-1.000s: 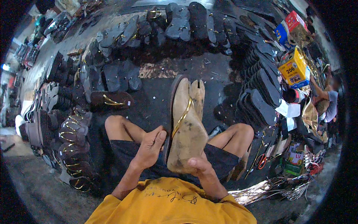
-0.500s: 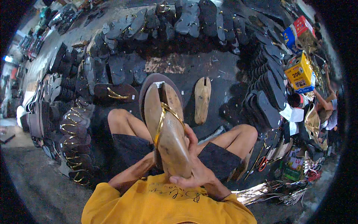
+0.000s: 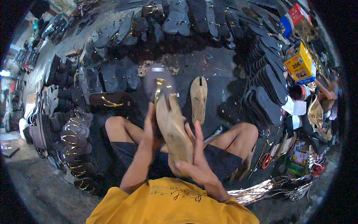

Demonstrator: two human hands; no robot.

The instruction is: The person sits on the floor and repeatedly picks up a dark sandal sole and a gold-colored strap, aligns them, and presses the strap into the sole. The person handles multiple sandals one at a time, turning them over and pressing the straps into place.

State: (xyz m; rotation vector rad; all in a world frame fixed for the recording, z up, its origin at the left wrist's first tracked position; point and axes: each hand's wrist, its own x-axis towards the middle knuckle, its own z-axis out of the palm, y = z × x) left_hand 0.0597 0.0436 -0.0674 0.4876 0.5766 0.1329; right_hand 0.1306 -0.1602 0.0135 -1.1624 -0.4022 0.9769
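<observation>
A wooden shoe last (image 3: 174,136) with a slot in its toe end stands tilted in front of my chest. My right hand (image 3: 197,166) is closed around its heel end, with some fingers stretched along its side. Just beyond the slotted end is a dark flip-flop (image 3: 158,76) with gold straps, smeared by motion and apart from most of the last. My left hand (image 3: 150,123) grips the flip-flop from the left, its fingers partly hidden. A second wooden last (image 3: 198,99) lies on the dark work surface beyond my right hand.
A finished-looking flip-flop (image 3: 110,100) lies to the left, above a row of gold-strapped sandals (image 3: 76,140). Stacked dark soles (image 3: 266,93) stand at right. Farther right are a yellow box (image 3: 299,65), red-handled scissors (image 3: 266,161) and a bundle of shiny strips (image 3: 257,191). Another person sits at far right.
The flip-flop has come off the wooden last and moved away from me. My left hand has moved forward with it; the right hand still holds the last.
</observation>
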